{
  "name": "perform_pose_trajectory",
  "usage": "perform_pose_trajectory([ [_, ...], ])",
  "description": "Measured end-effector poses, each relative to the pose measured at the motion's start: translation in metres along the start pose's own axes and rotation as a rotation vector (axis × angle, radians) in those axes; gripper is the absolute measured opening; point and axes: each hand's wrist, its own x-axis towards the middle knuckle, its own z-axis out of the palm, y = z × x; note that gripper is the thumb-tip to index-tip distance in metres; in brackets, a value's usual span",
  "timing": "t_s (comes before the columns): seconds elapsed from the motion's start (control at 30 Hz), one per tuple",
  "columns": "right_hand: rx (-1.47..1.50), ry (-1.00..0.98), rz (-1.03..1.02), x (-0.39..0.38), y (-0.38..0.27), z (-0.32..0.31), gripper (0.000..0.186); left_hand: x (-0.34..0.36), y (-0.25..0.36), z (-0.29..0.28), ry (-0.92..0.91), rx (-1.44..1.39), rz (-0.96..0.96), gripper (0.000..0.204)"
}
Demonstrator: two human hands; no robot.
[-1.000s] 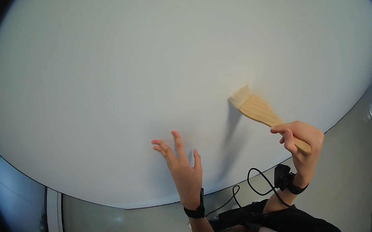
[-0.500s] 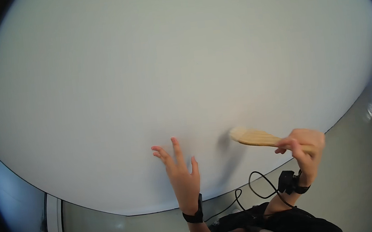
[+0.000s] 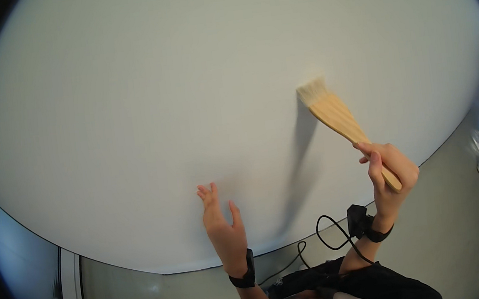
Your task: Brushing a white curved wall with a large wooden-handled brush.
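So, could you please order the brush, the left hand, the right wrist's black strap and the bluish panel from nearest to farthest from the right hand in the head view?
1. Brush: held in the right hand.
2. Black strap: just below that hand, on its wrist.
3. Left hand: across to the left.
4. Bluish panel: at the view's lower left edge.

The smooth grey floor (image 3: pixel 123 272) and shiny bluish panel (image 3: pixel 27 256) suggest an indoor room (exact kind unclear).
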Motion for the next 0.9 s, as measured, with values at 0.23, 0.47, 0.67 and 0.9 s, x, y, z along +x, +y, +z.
perform_pose_trajectory([
  [0.23,-0.037,-0.215,0.205,-0.004,-0.010,-0.005,0.008,-0.002,-0.009,0.006,-0.013,0.011,-0.004,0.060],
  [0.47,0.005,-0.275,0.390,-0.010,-0.004,-0.001,0.011,-0.001,-0.007,0.006,-0.010,-0.016,-0.024,0.057],
  [0.67,-0.289,-0.646,0.332,-0.026,0.031,-0.002,0.018,-0.011,-0.009,0.013,0.007,-0.021,-0.014,0.056],
  [0.9,-0.066,-0.402,0.189,-0.025,0.003,-0.022,0.008,-0.006,-0.026,0.023,-0.037,-0.011,-0.018,0.059],
])
